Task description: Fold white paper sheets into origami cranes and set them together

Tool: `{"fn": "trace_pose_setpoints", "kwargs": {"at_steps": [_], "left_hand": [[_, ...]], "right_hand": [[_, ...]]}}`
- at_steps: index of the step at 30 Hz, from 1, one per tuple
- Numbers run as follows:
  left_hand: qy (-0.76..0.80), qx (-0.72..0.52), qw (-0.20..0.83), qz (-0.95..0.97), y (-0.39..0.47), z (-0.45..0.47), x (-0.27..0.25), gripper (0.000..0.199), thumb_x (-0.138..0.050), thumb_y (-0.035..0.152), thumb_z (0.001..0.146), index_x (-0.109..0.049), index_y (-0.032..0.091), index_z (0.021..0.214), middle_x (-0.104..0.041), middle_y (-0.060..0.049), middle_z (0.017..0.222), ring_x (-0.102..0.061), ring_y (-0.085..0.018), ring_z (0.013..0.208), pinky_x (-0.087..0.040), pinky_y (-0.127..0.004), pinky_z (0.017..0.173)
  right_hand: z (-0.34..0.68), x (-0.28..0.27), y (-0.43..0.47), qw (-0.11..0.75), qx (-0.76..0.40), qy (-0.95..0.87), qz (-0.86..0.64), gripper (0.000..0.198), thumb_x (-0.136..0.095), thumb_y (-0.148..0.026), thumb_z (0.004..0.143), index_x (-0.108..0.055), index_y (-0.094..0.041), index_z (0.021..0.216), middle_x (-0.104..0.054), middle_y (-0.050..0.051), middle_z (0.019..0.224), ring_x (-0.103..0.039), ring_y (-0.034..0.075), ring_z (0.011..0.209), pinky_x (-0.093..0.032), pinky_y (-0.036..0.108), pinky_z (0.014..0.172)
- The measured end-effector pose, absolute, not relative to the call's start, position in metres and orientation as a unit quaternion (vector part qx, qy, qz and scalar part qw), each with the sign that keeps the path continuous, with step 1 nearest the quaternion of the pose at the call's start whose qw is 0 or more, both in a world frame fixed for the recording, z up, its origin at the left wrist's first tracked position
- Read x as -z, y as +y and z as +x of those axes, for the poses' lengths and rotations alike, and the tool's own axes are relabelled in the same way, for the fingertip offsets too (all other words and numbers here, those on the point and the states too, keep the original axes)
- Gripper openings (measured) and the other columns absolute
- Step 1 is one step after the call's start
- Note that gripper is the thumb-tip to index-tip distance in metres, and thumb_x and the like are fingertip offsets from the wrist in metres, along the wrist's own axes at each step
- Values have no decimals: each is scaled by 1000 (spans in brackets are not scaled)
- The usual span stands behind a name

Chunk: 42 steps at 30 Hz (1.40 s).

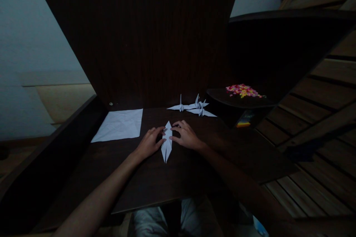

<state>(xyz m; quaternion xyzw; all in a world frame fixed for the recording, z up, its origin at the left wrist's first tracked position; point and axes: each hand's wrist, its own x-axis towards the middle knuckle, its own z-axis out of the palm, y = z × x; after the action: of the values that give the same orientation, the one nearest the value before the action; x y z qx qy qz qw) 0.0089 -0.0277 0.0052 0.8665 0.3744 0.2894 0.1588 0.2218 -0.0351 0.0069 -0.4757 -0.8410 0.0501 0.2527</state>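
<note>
A white folded paper [167, 145], a long narrow diamond with a split lower point, lies on the dark desk in front of me. My left hand [150, 142] has its thumb and fingertips on the paper's left edge. Along the opposite edge, the thumb and fingers of my right hand [186, 136] rest in the same way, curled in. Behind the paper stand several finished white paper cranes [201, 111], grouped close together. To the left lies a flat, creased white paper sheet [119, 125].
A dark wooden desk [155, 189] has a tall back panel [139, 37] and a raised left side board [50, 155]. On a rounded shelf [219, 96] at right sits a pile of small pink, red and yellow pieces [243, 90]. Wooden slats [328, 92] rise at far right.
</note>
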Motion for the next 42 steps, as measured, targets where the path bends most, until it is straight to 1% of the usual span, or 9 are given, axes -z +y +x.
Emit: {"fn": "trace_pose_setpoints", "kwargs": {"at_steps": [2,5,10,18,24,30,34,36,42], "left_hand": [[403,-287,119,861,-28,10,-5,45,-60,28,81,-49,17,123,-62,-8,106,-55,-25,100,-43,-43,92],[436,-262,73,857,-29,10,-3,38,-58,37,81,-58,16,113,-58,-11,108,-51,-28,101,-42,-47,89],[437,-239,66,864,-28,11,0,31,-53,38,84,-66,17,104,-57,-10,109,-49,-28,101,-41,-49,90],[426,-294,131,846,-28,13,3,28,-57,32,83,-58,17,107,-57,-9,111,-52,-25,105,-40,-45,94],[426,-314,184,829,-29,15,0,28,-59,29,81,-55,17,106,-63,-8,102,-59,-23,96,-47,-40,87],[422,-352,262,793,-30,17,-2,27,-63,28,78,-57,17,101,-66,-6,97,-63,-20,89,-51,-36,82],[414,-385,300,768,-30,18,0,28,-65,28,76,-58,18,101,-65,-6,96,-62,-18,87,-51,-36,82],[413,-406,316,751,-29,19,2,29,-66,29,75,-58,17,100,-64,-6,96,-62,-18,85,-51,-35,80],[396,-478,379,687,-25,20,2,27,-68,31,73,-60,17,95,-60,-6,97,-62,-16,82,-52,-30,74]], "right_hand": [[221,-4,-35,255,-50,-822,-507,40,-65,-43,78,-66,-17,107,-56,12,114,-46,27,105,-43,44,89],[220,-1,-34,255,-57,-811,-524,36,-63,-43,79,-68,-16,103,-57,13,115,-44,28,107,-42,45,91],[218,3,-33,248,-86,-823,-504,27,-59,-37,84,-69,-19,100,-59,10,117,-45,27,108,-39,47,93],[213,0,-33,311,-139,-811,-476,29,-62,-28,82,-64,-19,109,-65,8,109,-54,22,100,-43,40,90],[210,-5,-36,340,-180,-795,-469,30,-65,-23,78,-62,-18,108,-66,8,107,-59,20,96,-46,38,87],[211,8,-29,432,-322,-719,-440,27,-69,-23,71,-66,-17,98,-57,11,117,-60,21,102,-52,34,85],[210,17,-23,481,-433,-638,-417,33,-73,-27,65,-66,-16,95,-55,12,120,-65,14,78,-55,34,78],[210,18,-21,505,-457,-615,-397,34,-75,-27,62,-66,-16,93,-57,12,119,-65,13,74,-55,33,76],[208,12,-23,554,-490,-551,-387,40,-79,-24,56,-66,-16,94,-57,13,123,-66,16,80,-55,34,77]]}}
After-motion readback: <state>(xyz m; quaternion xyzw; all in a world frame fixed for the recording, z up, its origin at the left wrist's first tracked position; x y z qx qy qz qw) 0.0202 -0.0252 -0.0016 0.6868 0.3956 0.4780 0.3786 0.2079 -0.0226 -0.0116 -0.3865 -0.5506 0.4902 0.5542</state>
